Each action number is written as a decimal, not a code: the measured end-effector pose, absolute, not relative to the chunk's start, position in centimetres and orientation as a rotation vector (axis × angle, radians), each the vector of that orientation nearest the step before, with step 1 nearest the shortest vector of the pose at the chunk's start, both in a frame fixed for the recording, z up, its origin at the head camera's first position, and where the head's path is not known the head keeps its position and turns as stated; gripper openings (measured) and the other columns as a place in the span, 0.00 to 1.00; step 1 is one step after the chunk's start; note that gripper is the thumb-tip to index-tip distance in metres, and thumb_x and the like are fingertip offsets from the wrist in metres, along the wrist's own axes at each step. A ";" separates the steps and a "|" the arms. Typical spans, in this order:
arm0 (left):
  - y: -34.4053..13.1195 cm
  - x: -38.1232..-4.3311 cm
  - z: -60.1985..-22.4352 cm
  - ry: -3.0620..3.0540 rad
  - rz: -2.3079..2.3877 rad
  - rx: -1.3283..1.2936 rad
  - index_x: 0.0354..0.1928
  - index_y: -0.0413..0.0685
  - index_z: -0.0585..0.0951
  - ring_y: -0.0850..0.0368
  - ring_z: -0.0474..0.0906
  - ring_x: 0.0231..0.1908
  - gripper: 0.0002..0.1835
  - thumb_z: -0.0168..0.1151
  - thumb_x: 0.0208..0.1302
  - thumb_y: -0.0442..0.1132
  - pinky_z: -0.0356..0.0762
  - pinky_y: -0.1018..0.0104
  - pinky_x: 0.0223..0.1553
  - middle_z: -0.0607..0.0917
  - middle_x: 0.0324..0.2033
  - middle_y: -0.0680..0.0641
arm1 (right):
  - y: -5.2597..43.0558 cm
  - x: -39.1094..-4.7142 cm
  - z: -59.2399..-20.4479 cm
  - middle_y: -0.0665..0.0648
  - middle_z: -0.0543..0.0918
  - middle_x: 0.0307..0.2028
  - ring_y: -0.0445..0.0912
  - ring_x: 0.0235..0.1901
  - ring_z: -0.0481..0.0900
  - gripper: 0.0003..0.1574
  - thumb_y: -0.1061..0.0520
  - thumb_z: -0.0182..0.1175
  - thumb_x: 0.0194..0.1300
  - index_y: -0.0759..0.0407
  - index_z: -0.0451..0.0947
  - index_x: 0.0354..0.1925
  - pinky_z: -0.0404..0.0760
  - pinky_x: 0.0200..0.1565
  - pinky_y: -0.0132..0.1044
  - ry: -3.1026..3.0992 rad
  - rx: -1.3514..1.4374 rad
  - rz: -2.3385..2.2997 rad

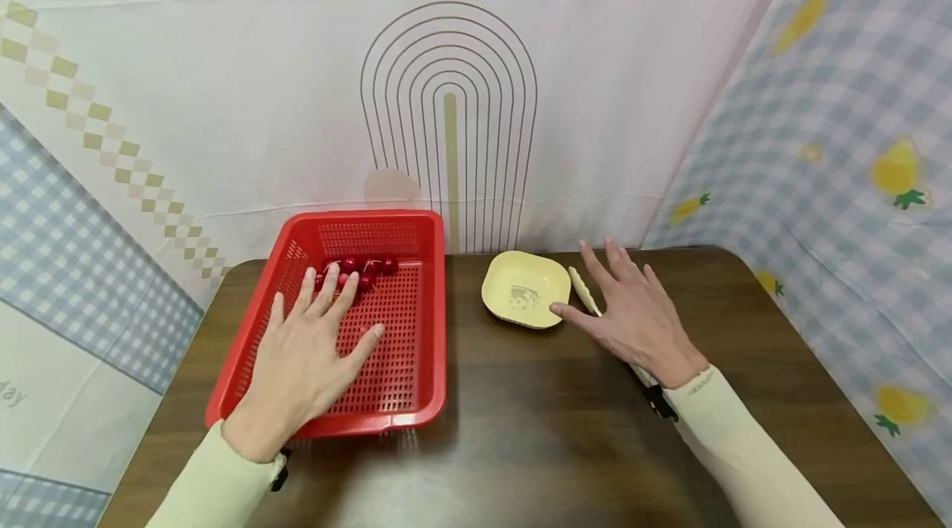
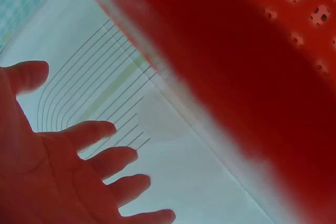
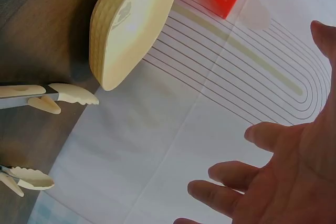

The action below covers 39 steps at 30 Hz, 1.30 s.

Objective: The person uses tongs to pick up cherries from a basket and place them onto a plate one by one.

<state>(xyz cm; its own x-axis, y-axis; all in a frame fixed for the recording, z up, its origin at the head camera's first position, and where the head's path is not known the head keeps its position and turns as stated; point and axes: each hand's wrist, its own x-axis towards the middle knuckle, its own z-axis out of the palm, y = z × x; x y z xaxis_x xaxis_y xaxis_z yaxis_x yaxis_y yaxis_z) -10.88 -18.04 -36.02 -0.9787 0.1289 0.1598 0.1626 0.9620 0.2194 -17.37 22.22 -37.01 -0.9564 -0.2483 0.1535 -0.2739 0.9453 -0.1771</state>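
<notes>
Two pale sleeves point(image 1: 751, 449) are nearest to my eyes, stretched forward over the brown table point(image 1: 506, 454). On the person's left stands the red basket point(image 1: 440, 330); I think its high walls are useful, because the round cherries point(image 1: 366, 281) would otherwise roll away easily. These lie in a loose group toward its far end, partly covered by the fingers of the left hand point(image 1: 301, 363). The yellow bowl point(image 1: 549, 284) sits apart from the basket, near the far edge of the table. Just beside it lie the tongs point(image 1: 584, 291), probably on this side to suit the right hand point(image 1: 638, 317), which hangs over them.

Both hands hold nothing. Their fingers are straight and well spread, backs upward, thumbs pointing inwards. The left one hovers above the basket. The right thumb seems to meet the bowl's edge, but the right wrist view shows them apart.
</notes>
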 end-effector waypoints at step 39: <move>-23.3 -9.2 -39.8 -2.435 -0.735 -0.101 0.48 0.34 0.85 0.35 0.72 0.50 0.12 0.63 0.64 0.27 0.68 0.42 0.50 0.84 0.47 0.35 | 23.2 -17.8 -40.8 0.76 0.79 0.58 0.72 0.55 0.76 0.53 0.31 0.66 0.62 0.72 0.74 0.65 0.78 0.55 0.64 -2.792 0.246 0.343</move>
